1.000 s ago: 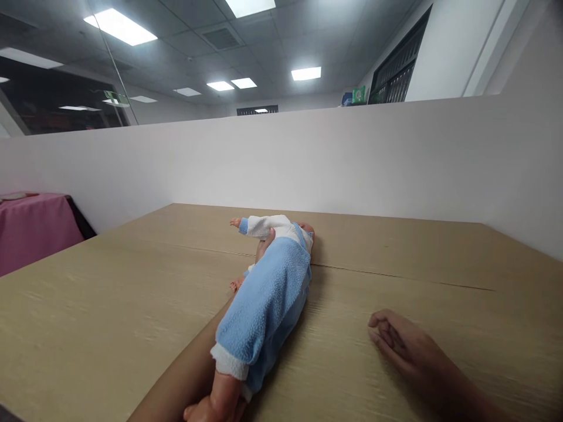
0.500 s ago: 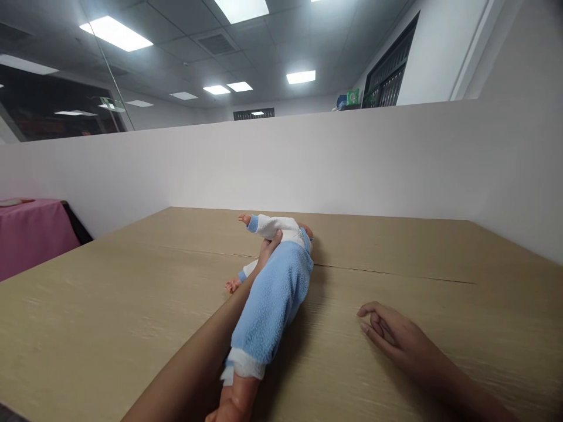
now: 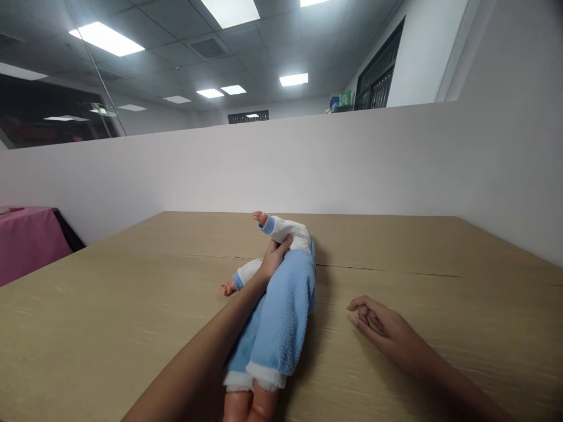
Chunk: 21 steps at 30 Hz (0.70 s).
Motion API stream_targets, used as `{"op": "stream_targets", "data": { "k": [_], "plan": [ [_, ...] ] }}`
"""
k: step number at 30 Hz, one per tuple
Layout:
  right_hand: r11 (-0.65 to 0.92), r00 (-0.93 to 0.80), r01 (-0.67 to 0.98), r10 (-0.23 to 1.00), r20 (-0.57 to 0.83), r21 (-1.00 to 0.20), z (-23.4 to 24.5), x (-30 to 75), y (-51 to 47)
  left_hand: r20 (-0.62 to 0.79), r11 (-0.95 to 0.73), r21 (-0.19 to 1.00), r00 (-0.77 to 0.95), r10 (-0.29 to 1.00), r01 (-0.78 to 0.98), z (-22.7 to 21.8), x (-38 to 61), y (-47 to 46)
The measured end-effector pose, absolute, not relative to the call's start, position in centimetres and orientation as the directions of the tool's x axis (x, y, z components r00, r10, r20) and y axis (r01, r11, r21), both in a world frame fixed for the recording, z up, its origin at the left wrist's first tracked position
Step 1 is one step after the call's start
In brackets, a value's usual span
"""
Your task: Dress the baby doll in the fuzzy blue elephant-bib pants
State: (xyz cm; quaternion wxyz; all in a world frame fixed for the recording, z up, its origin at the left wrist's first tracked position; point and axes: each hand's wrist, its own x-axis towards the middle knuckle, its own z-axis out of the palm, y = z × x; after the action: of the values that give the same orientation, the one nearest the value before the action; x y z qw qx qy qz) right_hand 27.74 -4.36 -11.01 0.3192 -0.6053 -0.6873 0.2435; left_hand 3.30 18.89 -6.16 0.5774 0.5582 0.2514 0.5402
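A baby doll (image 3: 288, 310) in light-blue fleece trousers and a white top with blue cuffs lies on its side on the table. Its bare legs point towards me, and its head is hidden behind the body. My left hand (image 3: 276, 253) is closed around the front of the doll's torso, thumb on the white top. One doll arm sticks up to the left above my hand, while the other rests low beside my wrist. To the right, my right hand (image 3: 379, 322) rests apart from the doll, fingers loosely curled, thumb apart, nothing held.
The wooden table (image 3: 132, 305) has a seam running across it. A white partition (image 3: 308, 170) stands along its far side and a wall rises on the right. At the far left is a pink cloth-covered surface (image 3: 30, 240).
The doll has rolled a little in my left hand, so both legs now show. Its raised arm has swung to the right. My right hand keeps its curled shape.
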Motion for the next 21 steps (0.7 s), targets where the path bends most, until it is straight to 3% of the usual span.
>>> {"op": "stream_targets", "data": {
  "k": [6,11,13,16,18,21],
  "plan": [
    [0.106,0.131,0.403,0.976,0.172,-0.909,-11.8,28.4,-3.4,0.4,-0.368,0.916,0.362,0.842,-0.158,-5.8,5.0,17.4],
    [0.113,0.156,0.156,0.978,0.137,-0.981,-11.2,29.2,-2.9,0.51,-0.575,0.818,0.488,0.708,-0.019,-4.8,6.7,16.1],
    [0.067,0.17,0.012,0.983,0.068,-0.998,-10.7,29.6,-2.8,0.513,-0.683,0.721,0.574,0.639,0.116,-4.6,7.7,15.4],
    [-0.006,0.199,-0.256,0.978,-0.059,-0.967,-9.9,30.3,-2.8,0.463,-0.823,0.469,0.704,0.538,0.321,-4.5,9.3,14.4],
    [-0.031,0.201,-0.398,0.972,-0.12,-0.917,-9.5,30.9,-2.7,0.413,-0.865,0.336,0.768,0.49,0.372,-4.4,10.2,13.9],
    [-0.06,0.224,-0.496,0.955,-0.194,-0.866,-9.4,31.6,-2.4,0.322,-0.877,0.233,0.818,0.477,0.42,-4.1,11.1,13.6]
  ]
}}
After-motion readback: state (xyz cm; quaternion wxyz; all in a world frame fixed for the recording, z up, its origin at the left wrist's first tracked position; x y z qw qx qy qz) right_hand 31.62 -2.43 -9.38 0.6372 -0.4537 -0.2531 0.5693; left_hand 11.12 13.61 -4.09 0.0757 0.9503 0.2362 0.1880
